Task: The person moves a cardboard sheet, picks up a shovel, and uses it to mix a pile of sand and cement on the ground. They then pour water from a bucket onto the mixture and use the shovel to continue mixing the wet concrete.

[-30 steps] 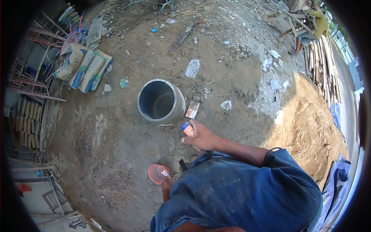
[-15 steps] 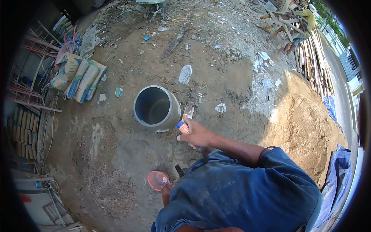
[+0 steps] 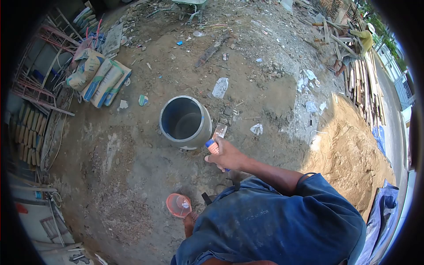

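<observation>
My right hand (image 3: 227,155) is closed around the orange-and-blue handle of a trowel (image 3: 220,130). The flat metal blade points away from me, close to the right side of a large grey cylindrical drum (image 3: 206,128). The drum stands on the ground with its mouth up, and a paler round surface shows deep inside. Low beside my body, my left hand (image 3: 191,219) holds a small orange plastic bucket (image 3: 173,205) with something whitish in it. My fingers there are partly hidden.
Cement bags (image 3: 106,81) lie at the left, near red metal frames (image 3: 37,92). A sand pile (image 3: 349,150) rises on the right, with long boards (image 3: 364,90) beyond it. A wheelbarrow (image 3: 191,5) stands at the back. Another person (image 3: 365,40) crouches by timber, far right.
The view has shifted, so the drum and ground items appear slightly farther right. My right hand keeps its grip on the trowel, and the orange bucket's mouth is turned more into view.
</observation>
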Motion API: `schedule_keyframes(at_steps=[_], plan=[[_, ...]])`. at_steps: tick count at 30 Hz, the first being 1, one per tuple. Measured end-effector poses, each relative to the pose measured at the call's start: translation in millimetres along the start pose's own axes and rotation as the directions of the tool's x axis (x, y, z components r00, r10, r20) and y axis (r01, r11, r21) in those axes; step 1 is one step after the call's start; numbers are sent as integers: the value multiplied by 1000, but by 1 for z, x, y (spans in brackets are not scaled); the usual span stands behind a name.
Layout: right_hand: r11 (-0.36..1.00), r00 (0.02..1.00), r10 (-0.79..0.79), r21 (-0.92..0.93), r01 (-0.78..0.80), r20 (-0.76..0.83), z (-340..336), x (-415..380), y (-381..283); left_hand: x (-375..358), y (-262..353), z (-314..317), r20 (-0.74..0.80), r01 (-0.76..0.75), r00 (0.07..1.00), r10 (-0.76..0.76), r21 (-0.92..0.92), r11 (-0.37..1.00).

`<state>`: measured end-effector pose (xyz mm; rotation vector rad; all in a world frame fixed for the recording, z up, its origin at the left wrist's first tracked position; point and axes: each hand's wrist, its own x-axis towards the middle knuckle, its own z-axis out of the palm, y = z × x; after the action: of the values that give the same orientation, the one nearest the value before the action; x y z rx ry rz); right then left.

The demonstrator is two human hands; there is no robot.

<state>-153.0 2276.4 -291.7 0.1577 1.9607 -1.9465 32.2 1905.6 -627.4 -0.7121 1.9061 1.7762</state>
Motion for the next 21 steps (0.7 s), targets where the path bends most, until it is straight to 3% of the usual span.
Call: schedule_keyframes(at_steps=[1,3,4,6,7,9,10,11,12,15,21], plan=[[1000,1000,-1,-8,1,2,2,0,-1,-4,7,3,-4,0,1000,0,-7,1000],[1000,1000,-1,-21,1,10,7,-3,-1,-17,27,7,-73,266,954,-292,-246,932],[1000,1000,-4,-15,4,10,9,-5,-1,-19,24,7,-75,264,954,-291,-256,930],[999,999,-19,-30,20,43,13,-6,-4,-22,10,1,-4,-41,999,42,148,988],[1000,1000,-4,-23,5,30,16,-8,-6,-19,-7,-5,-36,-46,998,51,121,992],[999,998,-6,-33,8,67,23,-7,-4,-10,-37,-19,78,-421,907,414,111,900],[1000,999,-1,-18,1,35,25,-7,0,-7,-36,-21,34,-430,903,429,100,897],[1000,1000,8,0,-8,-4,28,-6,3,-4,-32,-20,-72,-34,997,21,-187,982],[1000,1000,-3,-17,3,23,31,-6,0,-1,-25,-16,-27,335,918,-395,-480,811],[998,999,31,-46,-30,21,37,-15,-6,-14,-6,-11,-146,353,879,-453,-438,827],[996,998,61,-63,-60,17,47,-19,-8,-11,-5,-4,-155,296,895,-419,-496,816]])
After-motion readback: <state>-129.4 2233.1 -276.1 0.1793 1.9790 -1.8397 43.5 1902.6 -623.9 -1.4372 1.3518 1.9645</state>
